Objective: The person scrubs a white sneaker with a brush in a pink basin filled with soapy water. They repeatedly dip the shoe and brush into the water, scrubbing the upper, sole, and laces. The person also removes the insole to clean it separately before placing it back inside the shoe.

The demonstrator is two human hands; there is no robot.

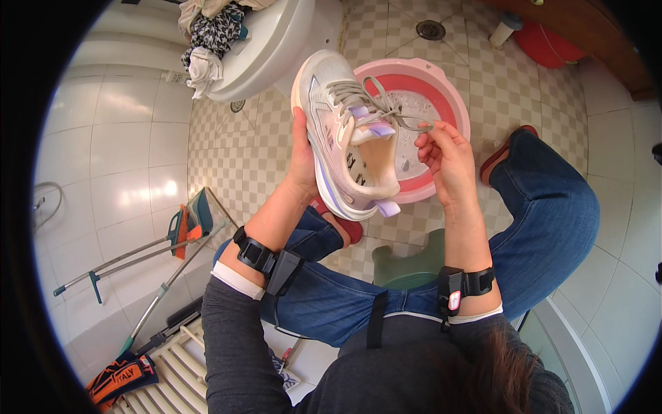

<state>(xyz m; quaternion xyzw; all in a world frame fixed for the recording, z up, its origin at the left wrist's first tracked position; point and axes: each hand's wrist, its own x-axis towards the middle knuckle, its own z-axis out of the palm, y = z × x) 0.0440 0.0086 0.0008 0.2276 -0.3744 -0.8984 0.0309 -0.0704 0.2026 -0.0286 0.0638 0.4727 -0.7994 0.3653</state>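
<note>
A pale running shoe (331, 134) with lilac trim is held up before me, toe pointing away. My left hand (304, 155) grips it along the sole on its left side; most of those fingers are hidden behind it. The grey shoelace (380, 98) is tied in a bow over the tongue. Between thumb and fingertips, my right hand (445, 155) pinches a loop of that lace to the right of the shoe. Below, partly covered by the shoe, a pink plastic basin (457, 106) on the floor contains sudsy water (414, 103).
A green plastic stool (408, 261) is beneath me. To the left lean a broom (181, 230) and a dustpan (200, 209). Clothes (214, 33) lie on a white toilet (274, 46). A red bucket (545, 44) stands at the far right, beyond a floor drain (431, 30).
</note>
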